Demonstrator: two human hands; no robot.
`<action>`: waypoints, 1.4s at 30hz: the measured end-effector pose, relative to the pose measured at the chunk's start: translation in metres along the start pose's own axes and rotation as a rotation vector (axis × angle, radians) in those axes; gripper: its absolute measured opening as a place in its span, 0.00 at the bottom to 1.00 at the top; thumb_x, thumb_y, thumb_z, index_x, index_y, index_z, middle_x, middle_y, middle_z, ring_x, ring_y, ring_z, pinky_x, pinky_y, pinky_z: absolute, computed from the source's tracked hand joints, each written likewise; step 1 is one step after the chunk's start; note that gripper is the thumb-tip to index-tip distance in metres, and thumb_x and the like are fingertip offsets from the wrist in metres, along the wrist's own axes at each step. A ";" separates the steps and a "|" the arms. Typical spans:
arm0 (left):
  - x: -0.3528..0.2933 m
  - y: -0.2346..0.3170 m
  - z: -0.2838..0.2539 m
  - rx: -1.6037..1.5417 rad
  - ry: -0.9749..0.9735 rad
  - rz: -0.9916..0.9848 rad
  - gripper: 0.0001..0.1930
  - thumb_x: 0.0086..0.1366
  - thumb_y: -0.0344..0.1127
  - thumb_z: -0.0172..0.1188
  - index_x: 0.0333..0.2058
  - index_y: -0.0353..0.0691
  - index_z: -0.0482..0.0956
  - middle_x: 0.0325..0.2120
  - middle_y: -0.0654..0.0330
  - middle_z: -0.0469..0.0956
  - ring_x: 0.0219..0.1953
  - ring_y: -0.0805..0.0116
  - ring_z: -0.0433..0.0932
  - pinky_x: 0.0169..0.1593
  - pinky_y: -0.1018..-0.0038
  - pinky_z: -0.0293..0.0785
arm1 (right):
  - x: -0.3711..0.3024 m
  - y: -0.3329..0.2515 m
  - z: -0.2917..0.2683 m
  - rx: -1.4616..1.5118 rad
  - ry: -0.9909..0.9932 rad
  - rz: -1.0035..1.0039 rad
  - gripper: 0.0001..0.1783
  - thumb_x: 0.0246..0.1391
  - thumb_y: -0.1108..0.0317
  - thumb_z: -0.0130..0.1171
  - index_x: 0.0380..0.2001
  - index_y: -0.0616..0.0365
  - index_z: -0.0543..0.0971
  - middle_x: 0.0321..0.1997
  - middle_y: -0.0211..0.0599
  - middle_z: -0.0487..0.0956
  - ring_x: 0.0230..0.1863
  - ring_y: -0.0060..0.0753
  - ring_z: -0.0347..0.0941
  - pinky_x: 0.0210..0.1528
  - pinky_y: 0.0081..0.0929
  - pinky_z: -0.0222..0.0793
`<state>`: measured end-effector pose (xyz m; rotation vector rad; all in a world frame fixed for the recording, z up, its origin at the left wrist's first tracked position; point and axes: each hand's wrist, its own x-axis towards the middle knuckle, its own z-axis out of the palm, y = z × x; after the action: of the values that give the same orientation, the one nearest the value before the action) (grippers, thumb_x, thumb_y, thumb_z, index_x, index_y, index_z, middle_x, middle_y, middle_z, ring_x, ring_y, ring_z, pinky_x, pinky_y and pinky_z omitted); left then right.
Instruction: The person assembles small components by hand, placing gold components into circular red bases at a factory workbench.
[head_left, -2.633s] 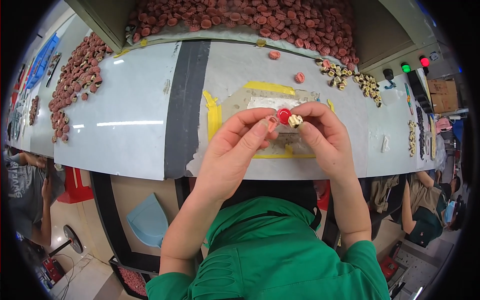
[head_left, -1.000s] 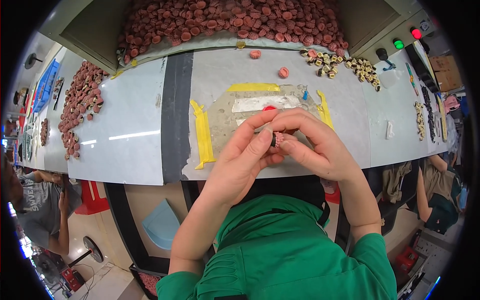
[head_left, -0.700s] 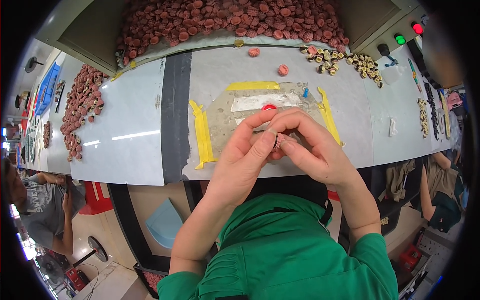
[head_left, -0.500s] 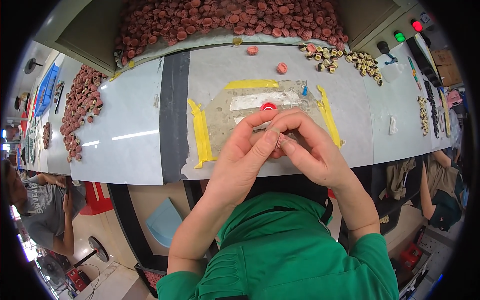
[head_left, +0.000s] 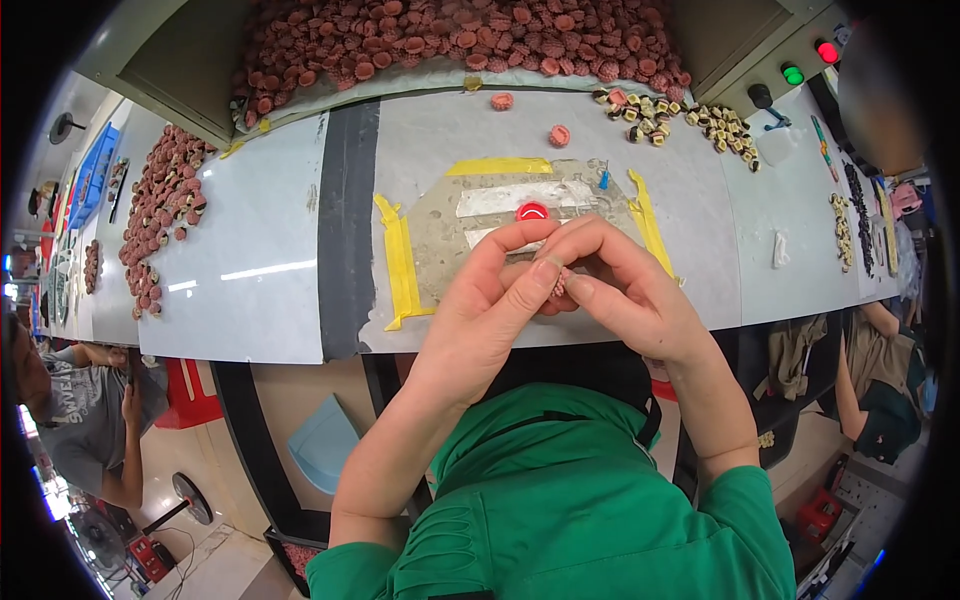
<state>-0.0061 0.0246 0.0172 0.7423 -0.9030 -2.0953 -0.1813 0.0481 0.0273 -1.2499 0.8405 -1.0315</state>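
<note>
My left hand [head_left: 488, 305] and my right hand [head_left: 632, 295] meet over the taped work area in the middle of the table. Between their thumbs and fingers they pinch a small pink, bumpy, raspberry-like piece [head_left: 560, 285], mostly covered by the fingertips. Just beyond the hands lies a round red object with a white mark [head_left: 533, 211], resting near white strips on the grey patch. Two loose pink hollow shells [head_left: 559, 135] sit farther away on the table.
A large heap of pink shells [head_left: 470, 40] fills the box at the back. Cream-and-dark small pieces [head_left: 650, 120] lie at the back right, pink pieces with cream parts [head_left: 160, 200] at the left. Yellow tape [head_left: 402, 265] borders the grey patch. People sit at both sides.
Both hands stay together on the pink piece, with only slight finger movement. The whole view has shifted a little.
</note>
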 end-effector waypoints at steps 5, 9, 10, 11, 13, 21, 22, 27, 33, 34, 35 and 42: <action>0.002 0.003 0.001 -0.018 0.004 -0.033 0.22 0.69 0.36 0.53 0.58 0.37 0.61 0.39 0.58 0.78 0.43 0.72 0.75 0.50 0.75 0.70 | -0.004 -0.002 0.001 0.010 0.054 0.062 0.10 0.60 0.74 0.49 0.45 0.61 0.71 0.46 0.32 0.70 0.47 0.24 0.69 0.50 0.24 0.66; -0.012 0.029 -0.009 0.513 0.066 0.122 0.19 0.65 0.30 0.56 0.53 0.36 0.66 0.39 0.60 0.78 0.41 0.73 0.75 0.47 0.76 0.71 | -0.016 -0.007 -0.017 -0.305 0.055 -0.117 0.17 0.57 0.72 0.53 0.51 0.60 0.72 0.51 0.37 0.71 0.51 0.31 0.67 0.53 0.27 0.65; -0.012 0.038 -0.025 0.759 0.141 0.233 0.17 0.63 0.28 0.57 0.51 0.36 0.70 0.39 0.60 0.78 0.40 0.74 0.75 0.46 0.76 0.71 | -0.021 -0.012 -0.030 -0.382 0.093 -0.120 0.17 0.57 0.71 0.53 0.50 0.60 0.72 0.50 0.37 0.71 0.51 0.30 0.68 0.52 0.27 0.64; -0.010 0.050 -0.041 0.992 0.301 0.304 0.13 0.61 0.28 0.59 0.45 0.36 0.75 0.38 0.60 0.79 0.38 0.74 0.75 0.44 0.76 0.72 | -0.025 -0.015 -0.044 -0.455 0.130 -0.123 0.17 0.57 0.71 0.53 0.50 0.60 0.72 0.50 0.37 0.72 0.50 0.30 0.68 0.52 0.27 0.64; -0.004 0.082 -0.077 1.538 0.482 0.431 0.10 0.63 0.31 0.57 0.42 0.37 0.76 0.37 0.56 0.77 0.38 0.65 0.76 0.43 0.73 0.71 | -0.033 -0.021 -0.071 -0.599 0.269 -0.110 0.14 0.57 0.73 0.53 0.46 0.61 0.74 0.46 0.37 0.73 0.46 0.29 0.69 0.50 0.24 0.66; 0.030 0.129 -0.128 2.020 0.595 0.769 0.13 0.63 0.31 0.56 0.45 0.37 0.75 0.44 0.53 0.76 0.50 0.54 0.71 0.55 0.63 0.63 | -0.003 -0.034 -0.134 -0.948 0.441 -0.172 0.11 0.56 0.75 0.53 0.43 0.61 0.75 0.41 0.38 0.75 0.41 0.35 0.73 0.44 0.27 0.71; 0.045 0.121 -0.102 1.868 0.468 0.695 0.13 0.62 0.31 0.56 0.45 0.36 0.75 0.45 0.53 0.76 0.50 0.56 0.71 0.55 0.65 0.64 | 0.005 -0.032 -0.136 -0.964 0.422 -0.203 0.11 0.55 0.76 0.53 0.43 0.60 0.75 0.41 0.39 0.75 0.41 0.37 0.73 0.44 0.29 0.71; 0.110 0.067 -0.002 1.424 -0.060 0.521 0.13 0.63 0.30 0.57 0.47 0.37 0.75 0.45 0.57 0.74 0.41 0.67 0.75 0.44 0.74 0.72 | 0.030 -0.022 -0.135 -1.274 0.247 -0.346 0.12 0.53 0.79 0.55 0.42 0.60 0.75 0.42 0.40 0.73 0.41 0.44 0.72 0.45 0.33 0.71; 0.153 0.052 -0.012 1.440 -0.310 0.497 0.10 0.63 0.32 0.57 0.41 0.35 0.75 0.34 0.59 0.71 0.34 0.70 0.73 0.40 0.77 0.71 | 0.000 -0.022 -0.126 -1.076 0.389 -0.120 0.07 0.53 0.78 0.53 0.37 0.61 0.75 0.39 0.41 0.74 0.39 0.42 0.74 0.41 0.31 0.70; 0.147 0.056 -0.012 1.359 -0.225 0.454 0.09 0.63 0.33 0.57 0.40 0.35 0.75 0.33 0.57 0.72 0.36 0.69 0.74 0.41 0.76 0.71 | -0.007 -0.024 -0.130 -1.072 0.400 -0.086 0.06 0.55 0.77 0.53 0.37 0.62 0.75 0.39 0.42 0.75 0.39 0.41 0.73 0.41 0.31 0.70; 0.136 0.062 -0.011 1.278 -0.141 0.410 0.09 0.63 0.33 0.56 0.39 0.34 0.76 0.32 0.56 0.72 0.37 0.67 0.75 0.43 0.75 0.71 | -0.009 -0.022 -0.132 -1.075 0.406 -0.071 0.06 0.55 0.77 0.53 0.37 0.62 0.75 0.39 0.42 0.75 0.39 0.41 0.73 0.41 0.31 0.70; 0.059 0.075 -0.028 0.770 0.200 0.213 0.09 0.64 0.31 0.56 0.42 0.36 0.74 0.34 0.67 0.72 0.37 0.79 0.74 0.43 0.81 0.70 | -0.009 -0.022 -0.141 -1.100 0.479 -0.020 0.07 0.56 0.73 0.54 0.38 0.64 0.75 0.35 0.43 0.75 0.40 0.43 0.73 0.43 0.32 0.69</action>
<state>0.0099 -0.0688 0.0468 1.1513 -1.6131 -1.4269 -0.3189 0.0089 0.0275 -1.9268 1.9226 -0.8922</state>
